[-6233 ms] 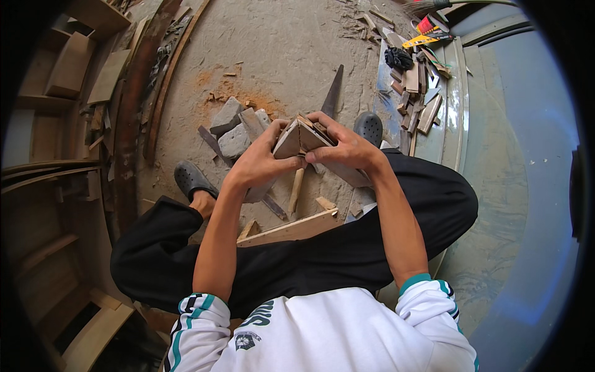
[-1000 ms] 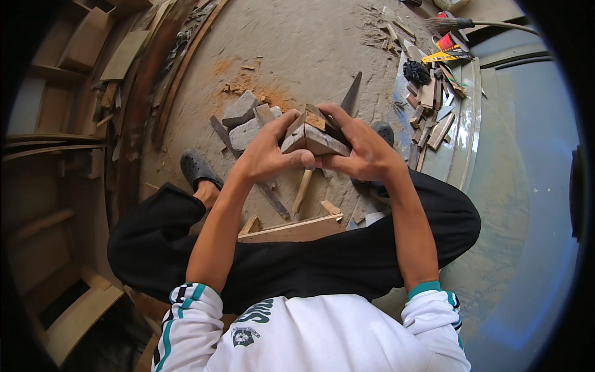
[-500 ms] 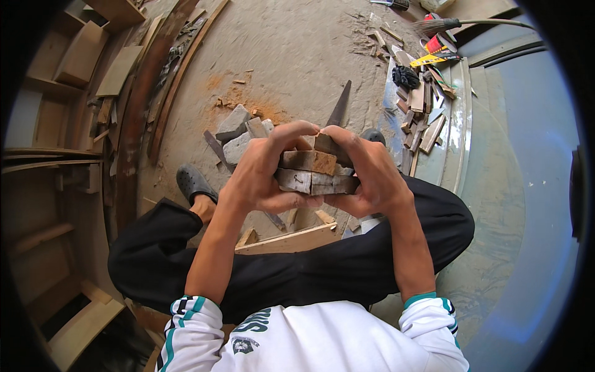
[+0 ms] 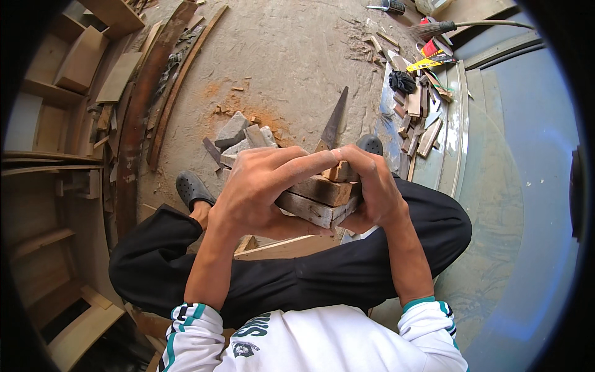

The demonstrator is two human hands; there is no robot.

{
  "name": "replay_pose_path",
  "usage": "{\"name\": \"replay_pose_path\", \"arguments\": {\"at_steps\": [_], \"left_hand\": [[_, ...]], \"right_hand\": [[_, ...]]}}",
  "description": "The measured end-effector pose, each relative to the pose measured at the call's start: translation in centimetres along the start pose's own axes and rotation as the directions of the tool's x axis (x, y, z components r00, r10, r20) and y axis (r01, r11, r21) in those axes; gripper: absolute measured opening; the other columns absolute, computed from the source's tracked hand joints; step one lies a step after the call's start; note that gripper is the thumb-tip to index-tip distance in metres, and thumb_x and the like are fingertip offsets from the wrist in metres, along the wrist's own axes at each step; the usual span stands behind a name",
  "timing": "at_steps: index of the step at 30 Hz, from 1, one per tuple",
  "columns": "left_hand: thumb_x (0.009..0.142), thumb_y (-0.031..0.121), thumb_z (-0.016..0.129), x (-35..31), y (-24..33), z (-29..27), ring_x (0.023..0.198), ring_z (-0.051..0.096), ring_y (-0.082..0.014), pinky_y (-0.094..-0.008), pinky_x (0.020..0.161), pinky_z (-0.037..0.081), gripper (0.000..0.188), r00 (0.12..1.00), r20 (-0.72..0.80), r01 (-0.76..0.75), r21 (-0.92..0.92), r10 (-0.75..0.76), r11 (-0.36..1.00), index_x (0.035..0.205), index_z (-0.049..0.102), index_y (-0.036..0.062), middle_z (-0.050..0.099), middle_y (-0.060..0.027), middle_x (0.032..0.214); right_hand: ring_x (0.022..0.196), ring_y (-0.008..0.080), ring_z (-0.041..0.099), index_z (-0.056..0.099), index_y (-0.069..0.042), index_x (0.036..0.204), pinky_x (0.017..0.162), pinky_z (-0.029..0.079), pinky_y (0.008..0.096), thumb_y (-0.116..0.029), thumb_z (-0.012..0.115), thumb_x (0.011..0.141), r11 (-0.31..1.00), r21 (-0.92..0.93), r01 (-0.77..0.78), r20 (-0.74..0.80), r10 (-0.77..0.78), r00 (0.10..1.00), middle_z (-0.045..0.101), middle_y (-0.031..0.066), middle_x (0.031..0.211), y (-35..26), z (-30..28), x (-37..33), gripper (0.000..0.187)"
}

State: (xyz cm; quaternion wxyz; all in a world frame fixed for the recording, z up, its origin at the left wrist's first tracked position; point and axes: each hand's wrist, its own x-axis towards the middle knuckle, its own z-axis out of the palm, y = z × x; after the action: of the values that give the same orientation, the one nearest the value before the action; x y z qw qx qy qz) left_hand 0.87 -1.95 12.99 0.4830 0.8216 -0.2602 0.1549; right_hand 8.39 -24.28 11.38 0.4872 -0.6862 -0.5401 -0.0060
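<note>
A white sweatshirt with teal-trimmed sleeves (image 4: 334, 341) is nearest, below the angled grey weathered wooden piece (image 4: 308, 208) that both hands hold. Black cloth trousers (image 4: 291, 282) cross between the two, their legs spreading to either side of the angled piece. A pale, narrow wooden board (image 4: 282, 249) shows just below it, on the near side of the left thumb.

The angled piece is held above the floor, a corner of it pointing toward the body, with rough brown wooden blocks (image 4: 322, 189) stacked on top; whether the parts are fixed together cannot be told. The left hand (image 4: 257, 186) is half curled around its left side, fingers arched over the top, thumb along the lower edge. The right hand (image 4: 378, 186) is bent round its right side; the two index fingertips meet above it.

Grey perforated rubber clogs (image 4: 193, 188) are on the feet, one left of the angled piece, the other beyond its right end. Rough grey stone lumps (image 4: 232, 129) lie beyond it to the left, near scattered orange sawdust (image 4: 263, 122). A dark, tapering saw blade (image 4: 335, 118) points away directly beyond it. Mixed wooden offcuts (image 4: 427, 136) lie farther off to its right, and a brown bristle broom (image 4: 432, 29) is past them.
</note>
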Motion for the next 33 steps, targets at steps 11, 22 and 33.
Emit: {"name": "replay_pose_path", "arguments": {"at_steps": [11, 22, 33], "left_hand": [[0.045, 0.032, 0.097, -0.4, -0.2, 0.3, 0.079, 0.071, -0.0261, -0.0368, 0.069, 0.053, 0.098, 0.999, -0.032, -0.019, -0.003, 0.019, 1.0, 0.134, 0.061, 0.0078, 0.073, -0.0099, 0.096], [0.053, 0.037, 0.092, -0.5, -0.6, 0.6, 0.074, 0.069, -0.0263, -0.0364, 0.064, 0.052, 0.104, 0.999, -0.045, -0.026, 0.024, 0.027, 0.999, 0.146, 0.055, 0.01, 0.07, -0.0081, 0.087], [0.061, 0.035, 0.092, -1.2, -2.2, 1.1, 0.085, 0.072, -0.0293, -0.0383, 0.078, 0.056, 0.098, 0.992, -0.059, 0.105, -0.141, -0.114, 0.984, 0.147, 0.053, 0.0091, 0.073, -0.0131, 0.099]], "right_hand": [[0.087, 0.0401, 0.07, 0.046, -0.003, 0.135, 0.074, 0.057, 0.0433, -0.028, 0.086, 0.064, 0.999, -0.032, 0.019, -0.001, -0.019, 1.0, 0.068, 0.0199, 0.104, -0.2, -0.1, 0.3, 0.085], [0.09, 0.0441, 0.069, 0.044, -0.002, 0.137, 0.075, 0.056, 0.0453, -0.027, 0.087, 0.063, 0.999, 0.005, -0.052, 0.009, 0.052, 0.999, 0.066, 0.0228, 0.108, -0.1, 0.1, -0.4, 0.09], [0.093, 0.0426, 0.069, 0.04, -0.003, 0.139, 0.076, 0.055, 0.0452, -0.026, 0.086, 0.072, 0.948, 0.093, -0.304, 0.073, 0.298, 0.952, 0.067, 0.0221, 0.104, -0.4, 0.9, 0.0, 0.084]]}}
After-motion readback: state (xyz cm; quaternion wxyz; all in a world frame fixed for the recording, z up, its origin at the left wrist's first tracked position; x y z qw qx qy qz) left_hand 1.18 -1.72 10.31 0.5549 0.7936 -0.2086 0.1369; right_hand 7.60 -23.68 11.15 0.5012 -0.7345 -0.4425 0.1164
